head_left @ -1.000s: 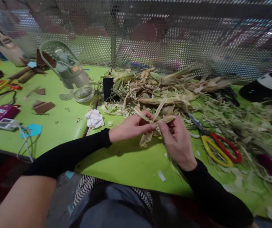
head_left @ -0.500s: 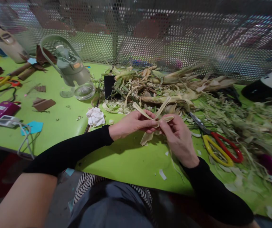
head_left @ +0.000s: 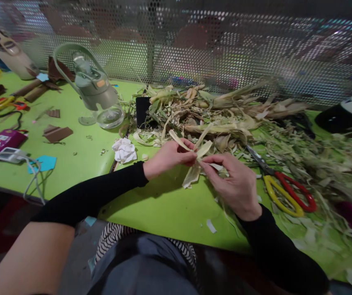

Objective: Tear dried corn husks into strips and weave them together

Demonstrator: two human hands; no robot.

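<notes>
Between my hands is a small bundle of pale corn husk strips (head_left: 191, 177), splayed out in several directions above the green table. My left hand (head_left: 176, 157) pinches the bundle where the strips cross. The thumb and fingertips of my right hand (head_left: 234, 180) are closed on a strip at the bundle's right side. Behind my hands lies a heap of dried corn husks (head_left: 206, 108). Scissors (head_left: 283, 190) with one yellow and one red handle rest to the right of my right hand.
A crumpled white tissue (head_left: 124, 150) and a green-lidded bottle (head_left: 99, 90) stand to the left. A black phone (head_left: 142, 112) lies against the husk heap. Husk shreds (head_left: 305, 155) cover the right side. A perforated metal screen (head_left: 126, 53) borders the table's back.
My right hand has moved slightly right and down, away from the crossing point. A broad strip that lay toward the right hand now points up at the bundle's centre.
</notes>
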